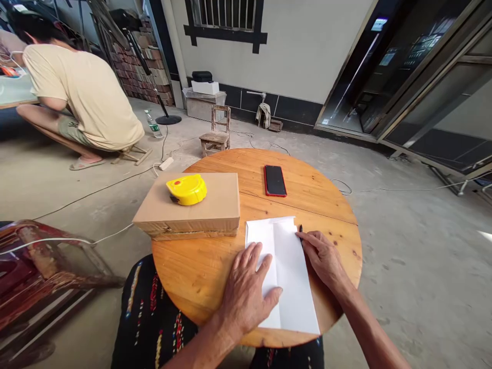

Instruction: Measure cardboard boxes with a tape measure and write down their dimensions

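A folded sheet of white paper (289,266) lies on the round wooden table (215,266) in front of me. My left hand (246,292) rests flat on the paper's left part, fingers spread. My right hand (323,259) lies on the paper's right edge, fingers stretched toward a black pen (300,229) whose tip shows just beyond them. Whether the fingers grip the pen I cannot make out.
A cardboard box (192,207) with a yellow tape measure (187,189) on it sits at the table's left. A red-cased phone (275,180) lies further back. A red chair (42,266) stands left. A crouching person (77,92), a small wooden stool (215,134) and floor cables lie beyond.
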Tool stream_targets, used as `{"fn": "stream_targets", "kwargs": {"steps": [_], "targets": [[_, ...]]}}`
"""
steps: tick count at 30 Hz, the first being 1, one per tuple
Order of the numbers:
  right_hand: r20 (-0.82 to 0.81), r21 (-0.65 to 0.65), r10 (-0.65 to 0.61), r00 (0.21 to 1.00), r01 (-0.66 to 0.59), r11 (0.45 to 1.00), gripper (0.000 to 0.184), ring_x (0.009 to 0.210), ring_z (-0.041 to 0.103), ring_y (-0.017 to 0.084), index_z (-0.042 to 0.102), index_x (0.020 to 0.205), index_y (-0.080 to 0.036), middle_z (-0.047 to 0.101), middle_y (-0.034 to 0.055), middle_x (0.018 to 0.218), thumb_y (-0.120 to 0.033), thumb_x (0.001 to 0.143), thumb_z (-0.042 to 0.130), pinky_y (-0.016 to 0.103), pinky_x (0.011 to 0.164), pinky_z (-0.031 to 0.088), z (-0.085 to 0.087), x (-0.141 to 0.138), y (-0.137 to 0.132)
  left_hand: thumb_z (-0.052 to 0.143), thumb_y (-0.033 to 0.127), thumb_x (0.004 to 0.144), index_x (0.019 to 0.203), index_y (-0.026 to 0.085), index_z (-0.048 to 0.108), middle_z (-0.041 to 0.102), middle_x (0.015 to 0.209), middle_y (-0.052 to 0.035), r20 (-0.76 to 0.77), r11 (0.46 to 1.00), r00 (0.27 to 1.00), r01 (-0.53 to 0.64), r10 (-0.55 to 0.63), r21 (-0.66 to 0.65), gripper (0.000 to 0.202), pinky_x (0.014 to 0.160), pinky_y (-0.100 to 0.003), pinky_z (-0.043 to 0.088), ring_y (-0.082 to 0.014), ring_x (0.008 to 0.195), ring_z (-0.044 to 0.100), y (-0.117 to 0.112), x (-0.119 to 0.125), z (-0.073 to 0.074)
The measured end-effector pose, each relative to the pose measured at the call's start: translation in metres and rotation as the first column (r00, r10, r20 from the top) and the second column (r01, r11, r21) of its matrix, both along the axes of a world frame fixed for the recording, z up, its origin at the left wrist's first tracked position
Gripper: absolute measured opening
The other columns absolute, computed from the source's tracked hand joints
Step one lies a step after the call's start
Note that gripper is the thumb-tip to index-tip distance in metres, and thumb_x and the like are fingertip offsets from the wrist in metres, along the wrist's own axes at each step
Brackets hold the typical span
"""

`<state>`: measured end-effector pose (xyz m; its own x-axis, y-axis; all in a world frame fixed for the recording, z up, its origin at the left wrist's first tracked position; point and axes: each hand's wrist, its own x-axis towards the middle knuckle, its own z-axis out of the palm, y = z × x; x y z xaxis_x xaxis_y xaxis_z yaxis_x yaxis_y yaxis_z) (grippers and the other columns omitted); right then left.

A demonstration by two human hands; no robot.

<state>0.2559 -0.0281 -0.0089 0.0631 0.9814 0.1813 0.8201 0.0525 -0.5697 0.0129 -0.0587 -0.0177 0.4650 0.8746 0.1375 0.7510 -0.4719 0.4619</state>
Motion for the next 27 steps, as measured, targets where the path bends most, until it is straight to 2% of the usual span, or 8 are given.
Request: {"fn": "stream_targets", "kwargs": {"steps": [4, 11, 15, 20, 23, 27], "targets": [[0.112, -0.041, 0.034, 0.993, -0.030, 0.999, 0.035, 0.090, 0.066, 0.023, 0.072, 0.111, -0.025, 0.068, 0.0077, 0.101, -0.030, 0.093, 0.043, 0.035, 0.079, 0.050, 0.003, 0.004, 0.002, 0.062, 0.053, 0.085, 0.137, 0.023, 0.054, 0.036, 0.156, -0.0113, -0.005, 1.000, 1.000, -0.006, 0.006, -0.007, 0.061, 0.118, -0.050, 0.027, -0.0312, 0.146, 0.028, -0.001, 0.000, 0.000], [0.190, -0.074, 0.016, 0.982, -0.001, 0.997, 0.034, 0.084, 0.066, 0.023, 0.072, 0.110, -0.025, 0.068, 0.0075, 0.101, -0.031, 0.093, 0.043, 0.035, 0.072, 0.049, 0.009, 0.008, 0.003, 0.064, 0.046, 0.084, 0.137, 0.021, 0.054, 0.037, 0.156, -0.0122, -0.041, 0.999, 0.999, -0.033, 0.033, 0.008, 0.059, 0.117, -0.051, 0.027, -0.0321, 0.145, 0.028, -0.005, -0.005, 0.000], [0.165, -0.073, 0.047, 0.985, -0.035, 0.997, 0.035, 0.085, 0.066, 0.022, 0.073, 0.108, -0.026, 0.069, 0.0068, 0.099, -0.029, 0.093, 0.042, 0.035, 0.075, 0.049, 0.008, 0.009, 0.005, 0.065, 0.045, 0.083, 0.135, 0.021, 0.055, 0.039, 0.154, -0.0123, -0.052, 0.999, 0.998, -0.032, 0.032, -0.001, 0.058, 0.117, -0.051, 0.028, -0.0325, 0.144, 0.031, -0.005, -0.008, 0.004], [0.108, -0.068, 0.018, 0.994, -0.011, 0.998, 0.033, 0.092, 0.068, 0.024, 0.072, 0.107, -0.024, 0.071, 0.0071, 0.104, -0.031, 0.091, 0.044, 0.037, 0.079, 0.051, 0.009, 0.011, 0.004, 0.066, 0.044, 0.082, 0.134, 0.021, 0.056, 0.040, 0.154, -0.0127, -0.030, 1.000, 0.999, -0.012, 0.012, -0.022, 0.058, 0.118, -0.051, 0.027, -0.0328, 0.144, 0.031, -0.002, -0.011, 0.008], [0.074, -0.037, -0.036, 0.997, 0.039, 0.999, 0.033, 0.088, 0.068, 0.024, 0.072, 0.102, -0.022, 0.072, 0.0082, 0.104, -0.038, 0.091, 0.045, 0.037, 0.075, 0.053, 0.021, 0.010, -0.003, 0.066, 0.046, 0.082, 0.135, 0.021, 0.055, 0.038, 0.155, -0.0125, 0.010, 0.999, 1.000, -0.001, 0.002, -0.042, 0.059, 0.118, -0.051, 0.026, -0.0331, 0.145, 0.029, -0.003, -0.015, 0.007], [0.078, 0.061, -0.157, 0.985, 0.152, 0.986, 0.031, 0.074, 0.066, 0.020, 0.071, 0.096, -0.025, 0.073, 0.0050, 0.100, -0.046, 0.089, 0.050, 0.031, 0.059, 0.053, 0.056, -0.006, -0.009, 0.063, 0.052, 0.083, 0.135, 0.021, 0.054, 0.037, 0.155, -0.0122, 0.092, 0.998, 0.996, 0.021, -0.015, -0.059, 0.061, 0.120, -0.049, 0.023, -0.0319, 0.146, 0.026, -0.005, -0.020, 0.006]]}}
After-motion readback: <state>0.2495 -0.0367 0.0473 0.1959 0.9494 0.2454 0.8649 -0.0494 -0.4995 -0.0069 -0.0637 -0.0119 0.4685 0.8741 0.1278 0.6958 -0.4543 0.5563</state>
